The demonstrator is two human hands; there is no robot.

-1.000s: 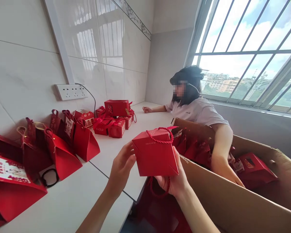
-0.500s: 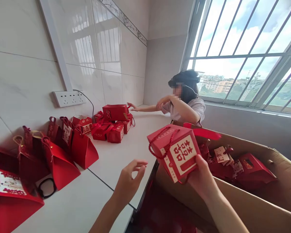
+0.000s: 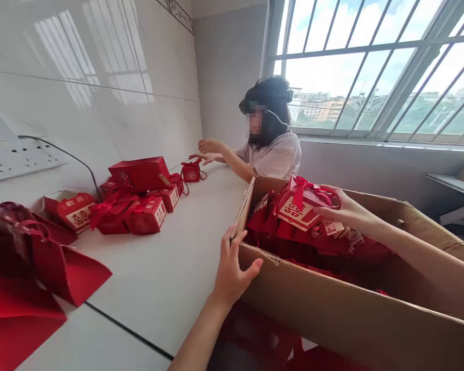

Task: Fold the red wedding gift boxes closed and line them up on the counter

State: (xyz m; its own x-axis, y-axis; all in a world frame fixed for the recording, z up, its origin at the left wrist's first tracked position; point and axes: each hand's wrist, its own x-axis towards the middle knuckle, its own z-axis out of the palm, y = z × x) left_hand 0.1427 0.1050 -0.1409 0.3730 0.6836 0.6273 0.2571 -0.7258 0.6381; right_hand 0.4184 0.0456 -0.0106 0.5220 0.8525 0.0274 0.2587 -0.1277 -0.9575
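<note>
My right hand (image 3: 346,211) reaches into a large cardboard box (image 3: 348,314) and rests on a small red gift box with a white label (image 3: 302,206), fingers curled over its top and ribbon. That gift box sits on a heap of several red gift boxes inside the carton. My left hand (image 3: 232,268) lies at the carton's near left corner, fingers spread against the flap, holding nothing.
A white counter (image 3: 166,278) runs along the tiled wall. Red paper bags (image 3: 50,257) lie at the left, a pile of red boxes (image 3: 139,198) further back. Another person (image 3: 268,144) at the far end handles a small red box (image 3: 192,171). A power strip (image 3: 19,157) hangs on the wall.
My right hand carried the red gift box from in front of me into the carton. My left hand moved right to the carton's corner. The view turned right.
</note>
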